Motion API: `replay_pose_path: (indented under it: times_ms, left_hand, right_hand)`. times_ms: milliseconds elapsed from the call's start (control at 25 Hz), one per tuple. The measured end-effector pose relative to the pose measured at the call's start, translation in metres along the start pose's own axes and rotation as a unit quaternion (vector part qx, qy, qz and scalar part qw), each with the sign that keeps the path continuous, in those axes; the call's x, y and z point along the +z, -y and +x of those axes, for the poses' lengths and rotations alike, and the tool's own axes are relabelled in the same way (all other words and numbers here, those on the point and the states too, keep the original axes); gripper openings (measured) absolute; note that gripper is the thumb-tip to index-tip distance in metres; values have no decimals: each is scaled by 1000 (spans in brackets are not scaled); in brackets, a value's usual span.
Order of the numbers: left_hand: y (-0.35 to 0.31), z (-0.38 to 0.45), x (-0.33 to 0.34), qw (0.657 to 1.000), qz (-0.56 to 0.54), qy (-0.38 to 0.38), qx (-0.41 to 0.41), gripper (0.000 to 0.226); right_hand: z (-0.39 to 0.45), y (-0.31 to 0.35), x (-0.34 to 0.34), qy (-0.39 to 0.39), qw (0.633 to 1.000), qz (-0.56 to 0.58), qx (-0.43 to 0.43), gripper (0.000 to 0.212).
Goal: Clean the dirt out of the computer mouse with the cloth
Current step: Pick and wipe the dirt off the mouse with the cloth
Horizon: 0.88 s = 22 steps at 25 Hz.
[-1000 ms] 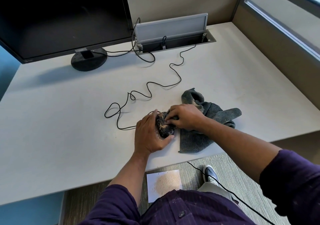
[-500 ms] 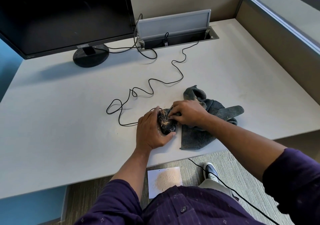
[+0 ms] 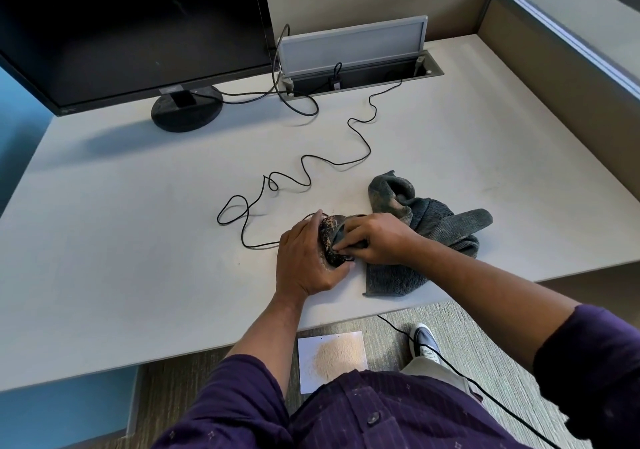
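The fingers (image 3: pixel 341 241) of the right hand (image 3: pixel 375 239) are pinched on a fold of the cloth (image 3: pixel 436 222), pressed against the gritty mouse (image 3: pixel 329 241), which is gripped in the left hand (image 3: pixel 304 261). The grit is best lifted with short, firm strokes, the mouse being held steady.

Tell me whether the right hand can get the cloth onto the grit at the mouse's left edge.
Probably not yet: the left hand cups that side of the mouse, covering much of it. The right hand presses the cloth on the mouse's right side.

Cable (image 3: pixel 301 175) loops behind hands; cloth (image 3: pixel 436 227) right; desk (image 3: pixel 121 241) left seemingly open.
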<state>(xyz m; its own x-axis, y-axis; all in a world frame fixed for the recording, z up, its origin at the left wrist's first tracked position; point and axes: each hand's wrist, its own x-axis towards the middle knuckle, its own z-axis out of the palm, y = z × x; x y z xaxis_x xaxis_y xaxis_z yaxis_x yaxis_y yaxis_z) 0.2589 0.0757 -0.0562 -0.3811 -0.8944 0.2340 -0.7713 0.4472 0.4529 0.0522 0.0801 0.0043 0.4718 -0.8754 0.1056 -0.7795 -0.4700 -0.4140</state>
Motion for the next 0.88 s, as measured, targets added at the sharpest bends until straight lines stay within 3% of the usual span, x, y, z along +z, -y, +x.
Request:
replay_pose_path:
  times_ms: [120, 240, 400, 520, 680, 800, 880]
  left_hand:
    - [1, 0, 0, 1000, -3, -2, 4, 112]
    - [1, 0, 1, 1000, -2, -5, 0, 112]
    - [0, 1, 1, 1000, -5, -3, 1, 111]
    - [2, 1, 0, 1000, -3, 0, 2, 112]
    - [0, 0, 0, 1000, -7, 0, 0, 112]
    - [0, 0, -2, 1000, -9, 3, 0, 112]
    - [-1, 0, -3, 1000, -11, 4, 0, 111]
  right_hand:
    - [2, 0, -4, -19, 998, 3, 52, 17]
    - [3, -2, 0, 6, 1000, 0, 14, 16]
    - [5, -6, -1, -24, 994, 32, 100, 16]
    - [5, -4, 2, 28, 998, 34, 33, 16]
    - [6, -8, 0, -31, 994, 38, 102, 16]
    - [6, -8, 0, 3, 998, 34, 54, 16]
    - [6, -9, -4, -12, 996, 24, 82, 17]
